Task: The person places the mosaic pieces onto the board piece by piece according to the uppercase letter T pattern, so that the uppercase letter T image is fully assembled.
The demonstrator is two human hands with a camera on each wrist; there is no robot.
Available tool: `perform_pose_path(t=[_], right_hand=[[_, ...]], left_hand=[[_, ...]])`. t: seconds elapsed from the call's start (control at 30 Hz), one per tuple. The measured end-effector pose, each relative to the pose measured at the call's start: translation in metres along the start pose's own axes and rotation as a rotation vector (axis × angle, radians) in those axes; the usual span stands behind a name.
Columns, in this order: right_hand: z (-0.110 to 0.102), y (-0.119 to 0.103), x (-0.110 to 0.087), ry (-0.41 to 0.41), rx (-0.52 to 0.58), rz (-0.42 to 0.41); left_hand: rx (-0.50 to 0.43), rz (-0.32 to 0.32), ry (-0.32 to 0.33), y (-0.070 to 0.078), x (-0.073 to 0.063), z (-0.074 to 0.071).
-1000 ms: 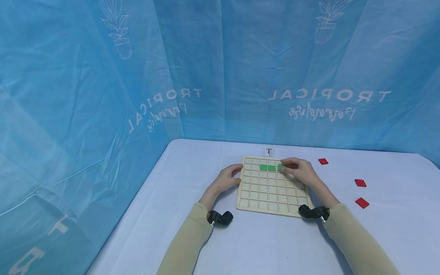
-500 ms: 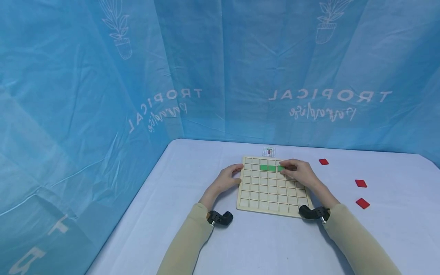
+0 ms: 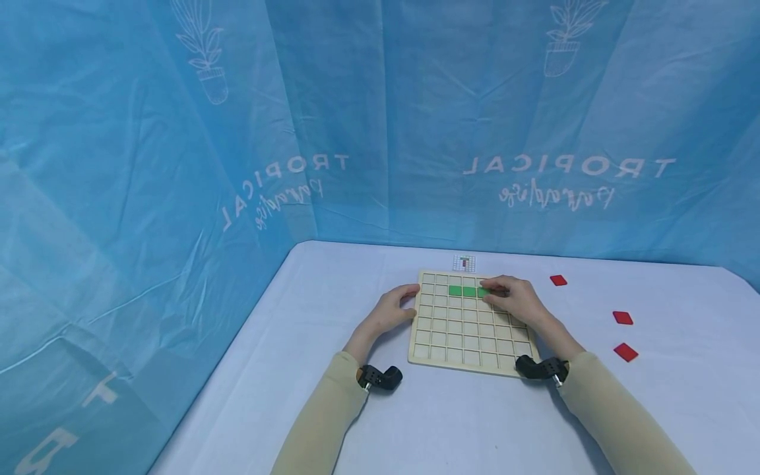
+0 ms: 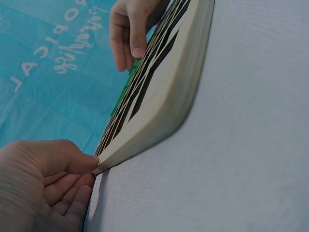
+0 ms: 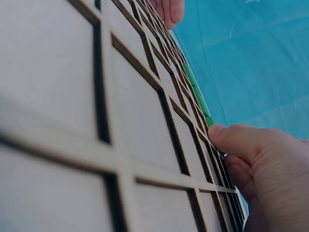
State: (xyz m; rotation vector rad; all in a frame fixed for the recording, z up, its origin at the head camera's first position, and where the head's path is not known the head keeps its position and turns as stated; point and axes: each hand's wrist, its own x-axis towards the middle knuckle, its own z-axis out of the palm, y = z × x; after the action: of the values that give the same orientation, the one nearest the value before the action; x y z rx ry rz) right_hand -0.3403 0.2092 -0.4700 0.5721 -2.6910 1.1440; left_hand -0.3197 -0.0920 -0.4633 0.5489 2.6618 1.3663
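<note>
A pale wooden grid board (image 3: 475, 367) lies on the white table, and its raised strips mark off square cells. My left hand (image 3: 393, 310) holds the board's left edge; in the left wrist view the thumb (image 4: 79, 162) lies at the rim with the other fingers curled beside it. Over the board's upper part, my right hand (image 3: 518, 300) pinches a green square tile (image 3: 482, 291) between thumb and fingers. That tile lines up at the right end of a row with two more green tiles (image 3: 462, 291) set in neighbouring cells. The right fingers partly cover it.
Three red tiles (image 3: 623, 318) lie apart on the table to the right of the board. Behind the board's far edge is a small printed card (image 3: 464, 263) showing a coloured grid pattern. Blue printed cloth (image 3: 439, 132) hangs behind and at the left.
My right hand has shifted slightly left and nearer with the green tile, which now sits close against the other two. My left hand stays at the board's edge.
</note>
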Motion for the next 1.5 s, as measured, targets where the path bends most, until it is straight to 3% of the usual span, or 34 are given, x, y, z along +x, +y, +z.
perform_pose_path(t=[0.3,0.47,0.63,0.87,0.93,1.1,1.17,1.2,1.4,1.5], right_hand=[[0.000,-0.001,0.000,-0.003,-0.028,-0.030],[-0.003,-0.004,-0.001,0.018,0.062,0.032],[-0.016,-0.017,0.001,0.090,0.212,0.149],[-0.047,-0.024,0.003,0.218,0.291,0.193],[-0.054,-0.013,0.004,0.272,0.292,0.227],[-0.059,0.067,0.015,0.438,0.241,0.271],[-0.061,0.091,0.015,0.485,0.207,0.298],[-0.064,0.092,0.013,0.495,0.197,0.329],[-0.081,0.039,-0.014,0.508,0.238,0.484],[-0.085,0.030,-0.022,0.504,0.229,0.515]], left_hand=[[0.001,0.006,-0.003,-0.001,0.001,0.001],[0.004,0.002,0.000,0.000,0.001,0.001],[0.005,-0.011,0.001,0.001,0.000,0.001],[0.000,-0.013,0.000,0.002,0.000,0.000],[0.003,-0.014,-0.002,0.001,0.000,0.000],[0.011,-0.020,-0.001,-0.001,0.000,0.000],[0.010,-0.020,0.002,-0.001,0.001,0.000],[0.008,-0.019,0.002,-0.001,0.001,0.000],[0.005,-0.015,0.004,-0.002,0.001,0.001],[0.003,-0.013,0.003,-0.001,0.001,0.001]])
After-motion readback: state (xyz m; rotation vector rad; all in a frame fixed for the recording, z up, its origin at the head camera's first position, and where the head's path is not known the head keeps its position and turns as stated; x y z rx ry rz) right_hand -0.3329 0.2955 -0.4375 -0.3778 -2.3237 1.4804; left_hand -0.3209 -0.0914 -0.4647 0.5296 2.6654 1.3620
